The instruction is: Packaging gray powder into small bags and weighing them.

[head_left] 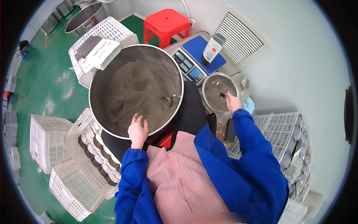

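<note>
A large steel pot full of grey-brown powder stands in front of me, with a small metal scoop partly sunk in the powder near its right wall. Over the pot's near rim reaches my left hand, fingers apart and nothing in them. To the right is a smaller steel bowl holding the same powder. At its right rim my right hand is closed, fingertips pinched over the powder; what they hold is hidden. Behind the bowl, a labelled container with dark contents at its lower end rests on a blue-topped digital scale.
A white crate with a stack of labels stands behind the pot. A red stool is by the wall. On the left, a crate holds rows of filled packs. More crates with silvery pouches stand at right.
</note>
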Available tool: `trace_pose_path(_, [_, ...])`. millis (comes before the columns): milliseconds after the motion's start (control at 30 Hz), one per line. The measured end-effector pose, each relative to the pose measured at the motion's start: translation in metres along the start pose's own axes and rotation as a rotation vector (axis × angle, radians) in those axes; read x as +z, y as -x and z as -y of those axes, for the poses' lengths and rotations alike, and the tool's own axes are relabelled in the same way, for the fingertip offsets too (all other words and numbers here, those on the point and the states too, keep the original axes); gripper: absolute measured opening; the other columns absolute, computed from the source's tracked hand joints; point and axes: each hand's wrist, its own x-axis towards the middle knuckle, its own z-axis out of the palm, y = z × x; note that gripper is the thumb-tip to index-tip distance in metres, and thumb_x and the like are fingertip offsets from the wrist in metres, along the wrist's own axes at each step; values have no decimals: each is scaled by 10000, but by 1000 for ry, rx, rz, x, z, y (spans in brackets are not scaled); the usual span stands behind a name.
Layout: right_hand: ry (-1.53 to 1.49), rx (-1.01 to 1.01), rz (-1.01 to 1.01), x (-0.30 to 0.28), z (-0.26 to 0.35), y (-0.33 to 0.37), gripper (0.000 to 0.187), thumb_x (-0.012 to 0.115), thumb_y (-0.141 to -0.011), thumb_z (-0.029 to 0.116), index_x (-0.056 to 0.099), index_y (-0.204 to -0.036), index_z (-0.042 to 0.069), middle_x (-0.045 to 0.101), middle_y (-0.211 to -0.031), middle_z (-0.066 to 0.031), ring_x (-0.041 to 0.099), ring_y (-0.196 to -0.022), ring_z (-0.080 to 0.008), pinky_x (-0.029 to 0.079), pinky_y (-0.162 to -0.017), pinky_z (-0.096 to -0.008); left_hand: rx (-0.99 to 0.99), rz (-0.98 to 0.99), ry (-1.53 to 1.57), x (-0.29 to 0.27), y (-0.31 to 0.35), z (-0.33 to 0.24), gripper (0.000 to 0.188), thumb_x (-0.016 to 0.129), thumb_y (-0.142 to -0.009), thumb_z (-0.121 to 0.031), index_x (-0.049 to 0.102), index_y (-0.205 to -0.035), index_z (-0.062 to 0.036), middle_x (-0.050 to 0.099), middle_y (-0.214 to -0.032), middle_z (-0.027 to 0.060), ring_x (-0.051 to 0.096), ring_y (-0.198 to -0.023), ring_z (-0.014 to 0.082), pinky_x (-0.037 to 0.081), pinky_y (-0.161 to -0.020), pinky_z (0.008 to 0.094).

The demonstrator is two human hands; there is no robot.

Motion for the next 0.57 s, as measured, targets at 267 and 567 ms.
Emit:
trace_pose_path(267, [59, -172, -27, -51, 20, -7, 183, 555, -970, 165, 646, -1117, 103, 727, -876, -149, 697, -811, -396, 546, -736, -502, 3, 8, 31, -4, -3, -2, 291, 673, -924, -212, 741, -1124, -13, 677, -1306, 165, 714, -1030, 366, 570, -896, 445])
trace_pose_path(567, [-511, 89, -423, -202, 85, -151, 308, 455, -1082, 237, 685, -1179, 56, 745, -847, -78, 699, -736, -238, 544, -720, -339, -3, 45, 39, -5, -7, -4, 278, 675, -919, -211, 745, -1091, -5, 719, -1198, 180, 712, -1028, 374, 566, -900, 452])
